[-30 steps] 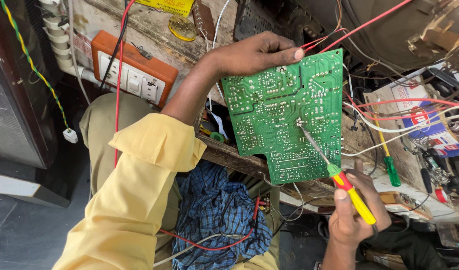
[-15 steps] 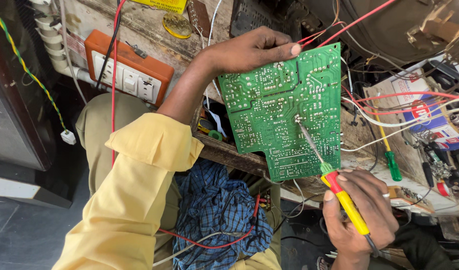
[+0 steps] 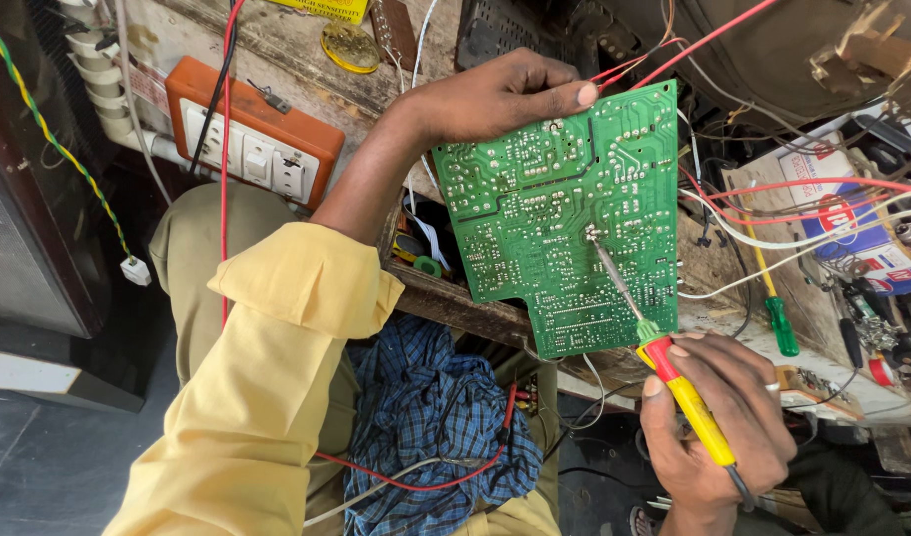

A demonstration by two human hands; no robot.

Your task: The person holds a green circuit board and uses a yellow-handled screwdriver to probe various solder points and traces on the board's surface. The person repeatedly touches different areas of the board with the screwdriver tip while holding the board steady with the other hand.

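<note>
Head view: left hand (image 3: 485, 99) grips the top edge of the green circuit board (image 3: 560, 213), holding it upright over the table's (image 3: 455, 298) front edge. Right hand (image 3: 718, 422) has its fingers (image 3: 689, 352) clenched on the red-and-yellow soldering iron (image 3: 674, 382) — tip touching the board's solder side, about mid-board. An orange switch box (image 3: 252, 139) sits at the table's left end — a green screwdriver (image 3: 773, 313) lies to the right.
</note>
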